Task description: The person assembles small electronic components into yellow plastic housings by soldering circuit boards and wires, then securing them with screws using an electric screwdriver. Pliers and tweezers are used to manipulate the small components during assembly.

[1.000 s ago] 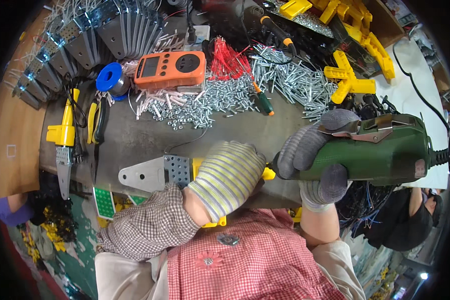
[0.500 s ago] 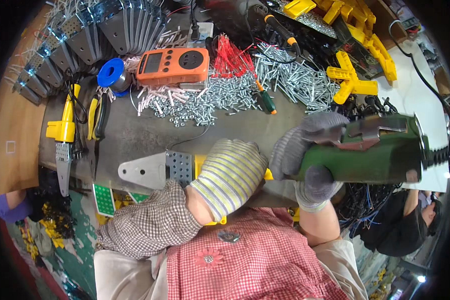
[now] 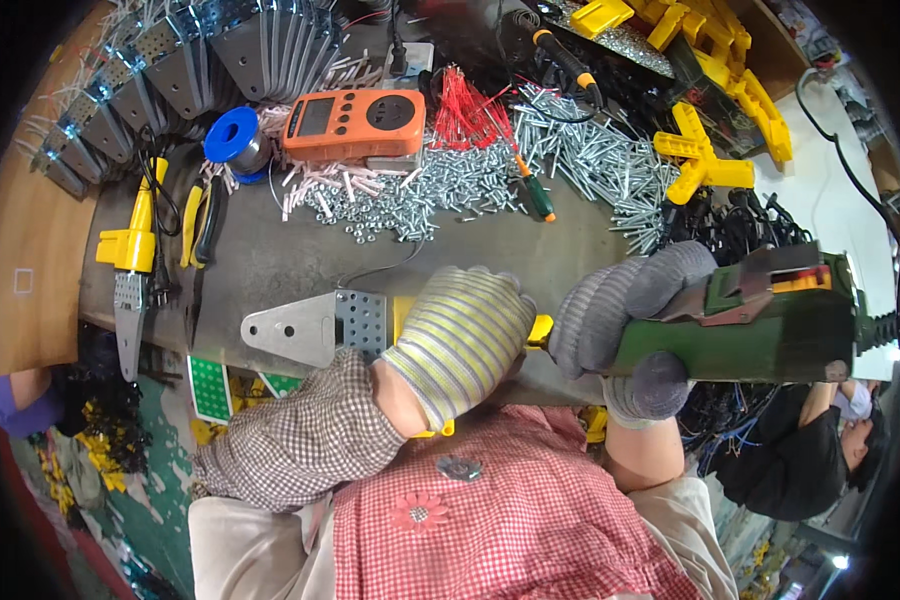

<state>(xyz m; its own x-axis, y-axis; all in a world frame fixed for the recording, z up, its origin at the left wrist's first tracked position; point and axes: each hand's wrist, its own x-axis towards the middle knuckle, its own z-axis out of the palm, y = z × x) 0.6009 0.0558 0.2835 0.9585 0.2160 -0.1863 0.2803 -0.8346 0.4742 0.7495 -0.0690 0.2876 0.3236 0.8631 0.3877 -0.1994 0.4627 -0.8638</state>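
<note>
Green power tool [image 3: 740,345] is in the right hand [image 3: 630,320] – grey-gloved fingers wrapped over its front end, thumb below, dark metal strap along the top. Left hand [image 3: 465,345], striped glove, is clenched around a yellow handle [image 3: 542,331]; fingertips hidden underneath, so can't tell exactly how they pinch. Handle sits near the counter's front edge, with a perforated bracket [image 3: 361,321] and tapered metal plate [image 3: 295,330] to its left. Its right end faces the tool's nose; can't tell if they touch.

Containers: brown box [image 3: 770,35] at upper right, yellow plastic housings [image 3: 740,95] heaped in and against it. Heap of tiny shiny parts [image 3: 630,48] just left of that – whatever holds it is too dark to read. Blue spool [image 3: 232,137] at left carries silvery wire.

Rest is piled straight on the counter [image 3: 280,255]: long screws [image 3: 620,170], short screws and nuts [image 3: 395,210], pale sleeves [image 3: 345,180], red-sleeved leads [image 3: 465,110]. Orange meter [image 3: 355,125] lies behind the sleeves. Green-handled screwdriver [image 3: 537,192] lies at the front of the screw piles. Yellow-and-black pliers [image 3: 202,225] beside a second yellow handle with plate [image 3: 132,250], far left. Metal plates [image 3: 180,85] stand in a curved row at upper left.
</note>
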